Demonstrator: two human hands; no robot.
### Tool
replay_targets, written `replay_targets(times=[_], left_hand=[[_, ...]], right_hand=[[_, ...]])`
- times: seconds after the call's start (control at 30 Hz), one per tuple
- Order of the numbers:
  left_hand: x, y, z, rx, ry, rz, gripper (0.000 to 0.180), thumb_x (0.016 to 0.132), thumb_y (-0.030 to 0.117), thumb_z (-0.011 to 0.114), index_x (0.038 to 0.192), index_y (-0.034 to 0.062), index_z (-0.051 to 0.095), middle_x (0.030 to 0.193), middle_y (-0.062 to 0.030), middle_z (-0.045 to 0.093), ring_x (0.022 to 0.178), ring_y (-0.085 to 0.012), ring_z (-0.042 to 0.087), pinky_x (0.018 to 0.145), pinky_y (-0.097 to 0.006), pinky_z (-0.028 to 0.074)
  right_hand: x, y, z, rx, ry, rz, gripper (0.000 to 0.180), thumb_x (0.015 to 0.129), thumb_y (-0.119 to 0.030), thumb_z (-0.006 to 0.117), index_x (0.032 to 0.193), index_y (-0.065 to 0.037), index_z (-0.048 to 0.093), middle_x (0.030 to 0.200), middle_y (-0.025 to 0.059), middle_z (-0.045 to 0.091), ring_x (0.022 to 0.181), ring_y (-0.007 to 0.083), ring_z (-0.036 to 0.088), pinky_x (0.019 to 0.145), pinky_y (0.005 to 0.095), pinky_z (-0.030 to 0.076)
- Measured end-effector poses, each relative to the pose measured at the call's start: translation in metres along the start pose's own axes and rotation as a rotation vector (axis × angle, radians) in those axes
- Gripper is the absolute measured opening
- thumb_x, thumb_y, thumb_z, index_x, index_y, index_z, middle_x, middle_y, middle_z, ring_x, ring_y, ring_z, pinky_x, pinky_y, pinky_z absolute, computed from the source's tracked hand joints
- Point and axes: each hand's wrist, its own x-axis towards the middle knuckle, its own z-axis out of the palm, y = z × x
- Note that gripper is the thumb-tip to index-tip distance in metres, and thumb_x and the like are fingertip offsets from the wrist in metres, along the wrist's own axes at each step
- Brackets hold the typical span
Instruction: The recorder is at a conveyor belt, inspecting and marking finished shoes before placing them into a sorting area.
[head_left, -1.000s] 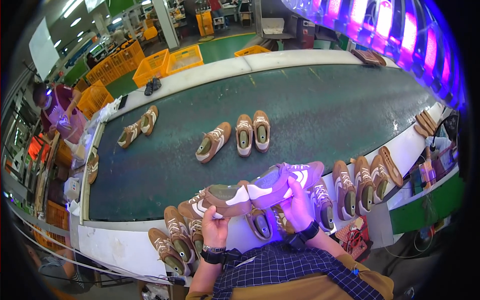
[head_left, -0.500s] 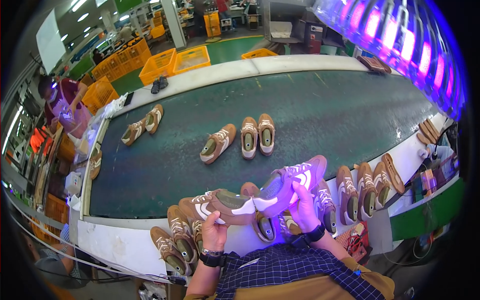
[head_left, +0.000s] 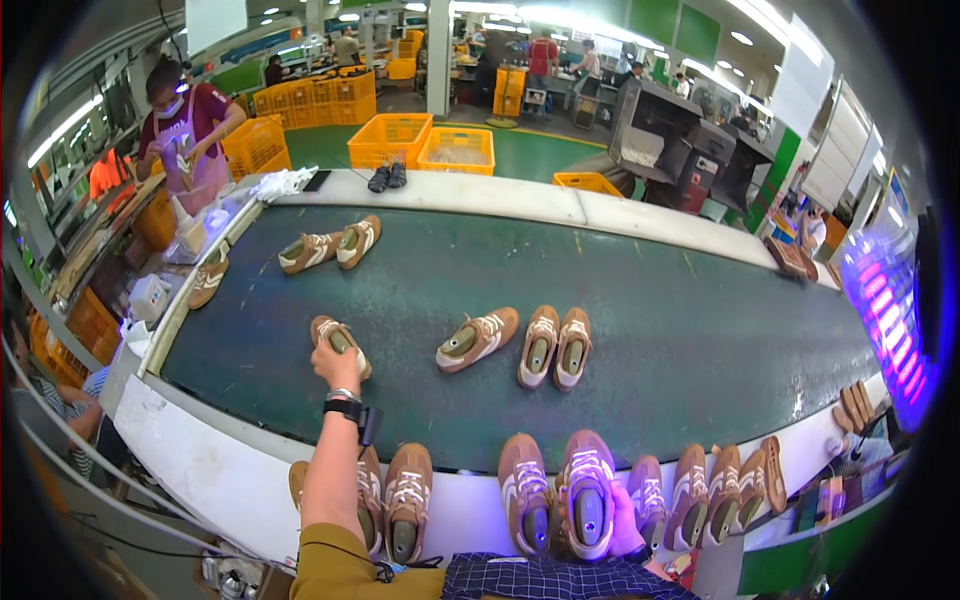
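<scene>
My left hand (head_left: 335, 366) reaches out over the green belt (head_left: 420, 300), closed on a brown sneaker (head_left: 327, 330) with white laces; it is at or just above the belt. Close to my body, my right hand (head_left: 625, 522) grips the side of another brown sneaker (head_left: 586, 460), lit purple. This one stands at the near ledge beside a similar brown shoe (head_left: 524, 490); whether it rests on the ledge I cannot tell. On the belt, right of my left hand, lie a single sneaker (head_left: 478, 338) and a pair of sneakers (head_left: 555, 345).
More sneakers (head_left: 688, 490) line the white near ledge (head_left: 190, 470). Two sneakers (head_left: 335, 246) lie at the belt's far left. A caged purple lamp (head_left: 890, 320) hangs at right. Yellow crates (head_left: 390, 140) stand beyond the belt; a person (head_left: 185, 135) works at far left.
My left hand has carried its sneaker from before my chest leftward and out over the belt. My right hand has lowered its sneaker to the near ledge. The view has shifted, showing more background.
</scene>
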Motion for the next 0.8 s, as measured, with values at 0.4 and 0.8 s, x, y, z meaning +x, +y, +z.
replay_targets(times=[0.4, 0.8], left_hand=[[-0.024, 0.027, 0.169, 0.153, -0.723, 0.423, 0.067, 0.063, 0.028, 0.071, 0.122, 0.0007, 0.051, 0.123, -0.0203, 0.053, 0.117, -0.0332, 0.048, 0.096, -0.039, 0.041], [-0.096, 0.046, 0.145, -0.63, -1.232, -0.433, 0.036, 0.078, 0.018, 0.064, 0.104, -0.0051, 0.058, 0.091, -0.0135, 0.065, 0.075, -0.0255, 0.065, 0.059, -0.037, 0.055]], right_hand=[[0.273, -0.071, 0.129, -0.021, -0.253, -0.118, 0.053, 0.088, -0.042, 0.049, 0.124, -0.002, 0.046, 0.116, 0.0205, 0.053, 0.105, 0.0334, 0.054, 0.09, 0.0453, 0.046], [0.249, 0.005, 0.03, -0.402, 0.085, -0.039, 0.054, 0.09, -0.043, 0.051, 0.129, -0.006, 0.043, 0.124, 0.0124, 0.053, 0.118, 0.0254, 0.046, 0.098, 0.0419, 0.036]])
